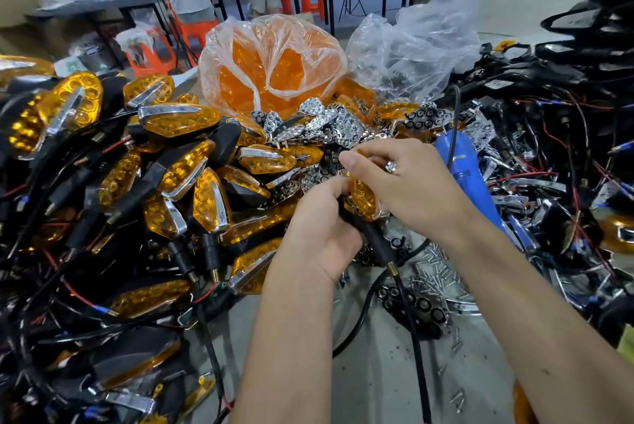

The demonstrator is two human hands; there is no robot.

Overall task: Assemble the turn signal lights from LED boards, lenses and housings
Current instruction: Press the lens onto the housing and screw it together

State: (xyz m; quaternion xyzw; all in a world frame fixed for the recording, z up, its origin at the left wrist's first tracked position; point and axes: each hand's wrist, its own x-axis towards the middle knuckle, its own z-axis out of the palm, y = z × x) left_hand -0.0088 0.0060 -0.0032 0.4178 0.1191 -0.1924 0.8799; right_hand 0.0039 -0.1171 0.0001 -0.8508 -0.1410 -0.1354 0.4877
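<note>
My left hand [320, 228] grips the black housing of a turn signal light [363, 199] whose amber lens faces up. Its black stem [379, 245] points toward me and ends in a brass thread with a black cable. My right hand [408, 180] reaches over the top of the same light and its fingers pinch the lens's far end. A pile of assembled amber lights [178, 166] lies to the left. Chrome reflector inserts [329, 125] are heaped just behind my hands.
A plastic bag of orange lenses [274, 63] stands behind the pile, a clear bag [411, 46] next to it. A blue power screwdriver [463, 166] lies right of my hands. Loose screws [435, 269] sit on the grey table [377, 372]. Black housings with wires [566, 114] fill the right. People stand at far tables.
</note>
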